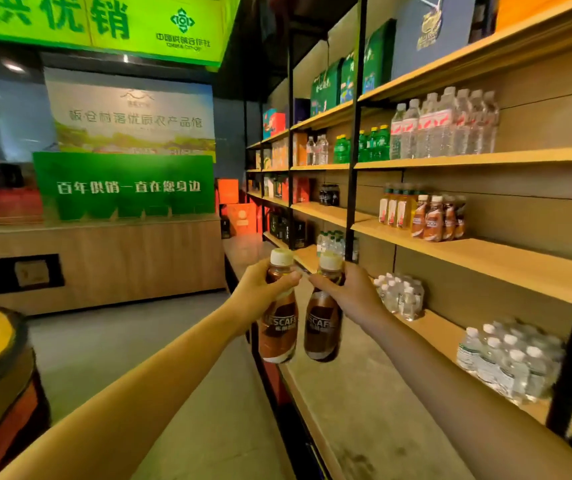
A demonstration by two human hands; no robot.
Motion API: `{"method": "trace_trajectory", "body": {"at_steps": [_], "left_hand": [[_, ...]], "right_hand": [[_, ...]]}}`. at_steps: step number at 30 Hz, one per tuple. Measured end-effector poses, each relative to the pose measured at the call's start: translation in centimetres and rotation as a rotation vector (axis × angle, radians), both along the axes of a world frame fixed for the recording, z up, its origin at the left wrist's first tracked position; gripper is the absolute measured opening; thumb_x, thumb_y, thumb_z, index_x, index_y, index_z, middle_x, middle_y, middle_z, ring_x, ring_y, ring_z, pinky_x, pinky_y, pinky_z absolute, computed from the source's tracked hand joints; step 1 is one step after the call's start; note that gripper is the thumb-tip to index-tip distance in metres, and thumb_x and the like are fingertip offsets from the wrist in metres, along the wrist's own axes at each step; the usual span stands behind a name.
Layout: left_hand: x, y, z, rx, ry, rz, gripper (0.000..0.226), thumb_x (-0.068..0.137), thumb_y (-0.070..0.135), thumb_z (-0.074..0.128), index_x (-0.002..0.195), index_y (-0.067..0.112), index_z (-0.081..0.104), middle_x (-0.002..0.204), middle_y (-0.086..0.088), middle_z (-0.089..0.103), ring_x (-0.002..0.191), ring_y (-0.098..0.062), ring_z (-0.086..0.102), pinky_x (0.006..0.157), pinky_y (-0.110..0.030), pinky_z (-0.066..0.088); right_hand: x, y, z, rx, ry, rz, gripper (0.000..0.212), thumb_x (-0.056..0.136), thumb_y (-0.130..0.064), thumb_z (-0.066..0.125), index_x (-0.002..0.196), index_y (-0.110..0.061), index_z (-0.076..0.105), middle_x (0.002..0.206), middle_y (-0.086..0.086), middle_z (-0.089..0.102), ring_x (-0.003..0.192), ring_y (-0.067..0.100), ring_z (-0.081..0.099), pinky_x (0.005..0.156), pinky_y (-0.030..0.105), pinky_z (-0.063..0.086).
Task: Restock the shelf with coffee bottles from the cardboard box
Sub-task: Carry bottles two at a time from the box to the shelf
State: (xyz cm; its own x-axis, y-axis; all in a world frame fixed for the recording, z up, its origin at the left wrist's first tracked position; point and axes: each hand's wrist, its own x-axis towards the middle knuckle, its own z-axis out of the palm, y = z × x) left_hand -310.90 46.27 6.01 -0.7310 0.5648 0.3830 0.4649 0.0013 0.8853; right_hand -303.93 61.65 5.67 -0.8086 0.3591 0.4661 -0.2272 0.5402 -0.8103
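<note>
While both arms reach to mid-frame, the left hand (260,289) grips one brown, white-capped plastic coffee bottle (278,327) by its neck, the right hand (350,292) another (322,329), beside wooden shelves (485,261) at right.

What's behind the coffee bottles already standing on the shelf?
Behind the shelved coffee bottles only the wooden back panel shows. They stand a few deep; anything hidden within the cluster can't be seen.

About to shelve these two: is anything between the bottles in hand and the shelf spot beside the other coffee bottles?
Nothing visible. The board right of the shelved coffee bottles lies bare, and open air separates it from both held bottles.
</note>
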Motion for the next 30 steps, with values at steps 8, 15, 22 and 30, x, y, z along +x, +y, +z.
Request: {"method": "trace_trajectory", "body": {"at_steps": [8,15,22,30], "left_hand": [[-12.4,10.0,-0.9,-0.008,-0.028,-0.188,0.029,0.089,0.02,0.061,0.115,0.007,0.058,0.107,-0.01,0.067,0.099,-0.019,0.064,0.084,-0.028,0.051],[-21.6,21.2,-0.3,-0.014,-0.016,-0.326,0.018,0.089,0.021,0.06,0.107,0.019,0.058,0.105,-0.005,0.067,0.098,-0.014,0.064,0.082,-0.028,0.048],[-27.9,32.2,1.5,-0.002,-0.03,-0.502,0.014,0.089,0.022,0.06,0.104,0.023,0.059,0.101,0.004,0.067,0.095,-0.008,0.063,0.075,-0.019,0.048],[-31.0,46.3,1.8,0.006,0.013,-0.783,0.018,0.089,0.023,0.06,0.107,0.022,0.058,0.098,0.007,0.066,0.094,-0.01,0.063,0.074,-0.019,0.051]], "right_hand": [[-10.1,8.7,-1.0,-0.019,-0.034,-0.135,0.019,0.085,-0.027,0.067,0.097,-0.014,0.062,0.082,-0.008,0.063,0.076,0.001,0.057,0.064,0.017,0.044],[-18.3,19.0,-0.1,0.007,0.005,-0.255,0.008,0.084,-0.024,0.068,0.082,-0.024,0.06,0.081,-0.006,0.065,0.078,0.006,0.06,0.066,0.021,0.046],[-21.9,28.8,1.1,0.077,-0.013,-0.454,0.025,0.083,-0.028,0.068,0.097,-0.008,0.063,0.09,0.002,0.066,0.084,0.012,0.061,0.064,0.019,0.046],[-21.5,37.2,1.7,0.077,0.027,-0.683,0.016,0.083,-0.024,0.068,0.099,-0.02,0.065,0.093,-0.005,0.069,0.088,0.011,0.065,0.075,0.024,0.051]]}}
